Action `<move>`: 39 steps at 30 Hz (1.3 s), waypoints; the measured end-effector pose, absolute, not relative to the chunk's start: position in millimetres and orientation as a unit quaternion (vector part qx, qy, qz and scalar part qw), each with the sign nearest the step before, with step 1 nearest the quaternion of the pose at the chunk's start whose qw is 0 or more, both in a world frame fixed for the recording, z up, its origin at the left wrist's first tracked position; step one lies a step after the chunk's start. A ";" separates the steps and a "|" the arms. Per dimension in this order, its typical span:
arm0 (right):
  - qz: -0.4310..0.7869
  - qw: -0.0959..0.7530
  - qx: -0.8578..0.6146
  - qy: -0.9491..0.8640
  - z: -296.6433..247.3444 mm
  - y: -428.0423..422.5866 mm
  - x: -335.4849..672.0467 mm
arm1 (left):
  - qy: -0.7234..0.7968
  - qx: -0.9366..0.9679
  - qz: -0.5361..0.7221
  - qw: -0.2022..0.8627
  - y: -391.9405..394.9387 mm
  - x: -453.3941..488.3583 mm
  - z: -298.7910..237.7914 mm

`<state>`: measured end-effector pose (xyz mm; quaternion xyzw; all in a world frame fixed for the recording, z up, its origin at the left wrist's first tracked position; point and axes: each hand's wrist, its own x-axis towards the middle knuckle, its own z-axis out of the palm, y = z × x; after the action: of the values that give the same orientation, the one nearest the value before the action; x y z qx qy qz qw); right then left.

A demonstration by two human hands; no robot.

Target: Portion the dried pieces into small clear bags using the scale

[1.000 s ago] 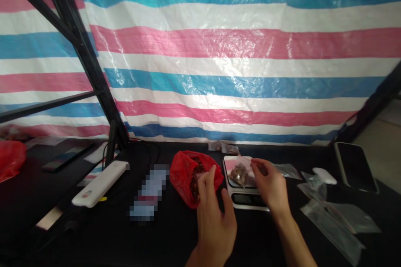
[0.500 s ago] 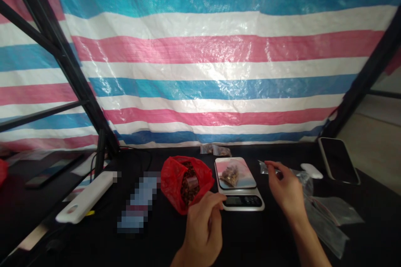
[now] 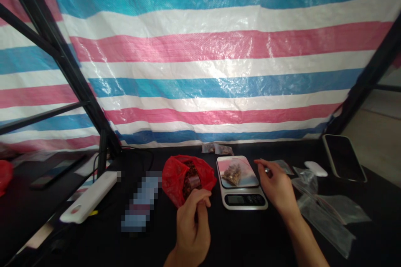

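My left hand [image 3: 193, 227] is closed, fingers curled against the thumb with nothing visible in them, at the front edge of a red plastic bag [image 3: 172, 179]. Small brown pieces [image 3: 189, 171] fill the bag, and a small translucent object [image 3: 194, 182] lies on them. To its right stands a white kitchen scale [image 3: 246, 205]; a clear bag of tan pieces [image 3: 232, 174] rests on its plate. My right hand [image 3: 277, 185] is beside the scale's right edge, its fingers bent together. A small shiny bit [image 3: 267, 170] shows at them; I cannot make out what it is.
Clear zip bags [image 3: 328, 221] lie on the black table at the right, near a white case [image 3: 315, 169] and a phone [image 3: 343, 157]. Small filled bags [image 3: 223, 149] sit behind the scale. A white power strip [image 3: 89, 198] and a blurred-out item [image 3: 142, 202] are at left.
My left hand has moved left, away from the scale's front panel to the red bag. My right hand has shifted left, closer to the scale's plate. The view has turned slightly.
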<state>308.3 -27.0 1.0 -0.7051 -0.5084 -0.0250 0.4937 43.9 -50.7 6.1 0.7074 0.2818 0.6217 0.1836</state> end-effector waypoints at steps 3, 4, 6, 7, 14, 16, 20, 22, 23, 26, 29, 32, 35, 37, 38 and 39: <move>-0.021 0.484 -0.702 -0.521 -0.5 -25.3 303.7 | 0.286 0.708 0.621 0.177 -50.4 39.9 7.0; -0.021 0.482 -0.701 -0.525 -1.0 -24.6 302.3 | 0.287 0.708 0.620 0.178 -50.4 38.6 7.0; -0.024 0.475 -0.700 -0.532 -2.5 -23.0 300.0 | 0.288 0.709 0.617 0.182 -50.4 36.2 6.5; -0.029 0.469 -0.701 -0.537 -3.4 -21.9 299.1 | 0.288 0.710 0.616 0.183 -50.4 35.2 6.1; -0.060 0.407 -0.705 -0.578 -4.6 -13.0 290.4 | 0.294 0.707 0.617 0.179 -49.0 33.3 6.4; -0.018 0.448 -0.679 -0.582 1.7 -13.9 284.9 | 0.310 0.694 0.623 0.186 -48.7 34.6 7.5; 0.163 0.557 -0.562 -0.590 22.6 -24.0 264.5 | 0.373 0.656 0.621 0.210 -47.1 38.8 6.9; 0.235 0.573 -0.511 -0.596 31.6 -30.1 249.6 | 0.407 0.634 0.618 0.223 -45.2 41.4 4.6; 0.262 0.577 -0.491 -0.597 34.5 -32.4 241.3 | 0.420 0.622 0.616 0.239 -44.0 42.6 3.4; 0.346 0.586 -0.445 -0.582 36.0 -34.6 215.0 | 0.424 0.582 0.591 0.363 -39.9 45.3 1.6; 0.408 0.594 -0.422 -0.550 32.0 -31.8 191.7 | 0.390 0.523 0.582 0.486 -36.1 43.9 4.2; 0.413 0.610 -0.426 -0.524 30.4 -29.2 175.9 | 0.393 0.485 0.602 0.498 -33.2 37.5 8.7; 0.403 0.616 -0.432 -0.521 32.6 -29.0 166.6 | 0.405 0.471 0.613 0.489 -31.1 29.2 11.4; 0.394 0.618 -0.433 -0.524 34.8 -29.3 162.1 | 0.405 0.464 0.615 0.492 -30.5 24.5 12.2; 0.389 0.619 -0.434 -0.526 35.8 -29.4 160.0 | 0.405 0.462 0.617 0.492 -30.4 22.4 12.4; 0.384 0.621 -0.435 -0.528 36.6 -29.4 158.0 | 0.405 0.462 0.619 0.489 -30.5 20.4 12.6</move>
<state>158.0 -29.4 36.6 -0.4348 -0.5276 0.3839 0.6206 20.4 -30.5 12.6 0.4625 0.4051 0.6186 0.4893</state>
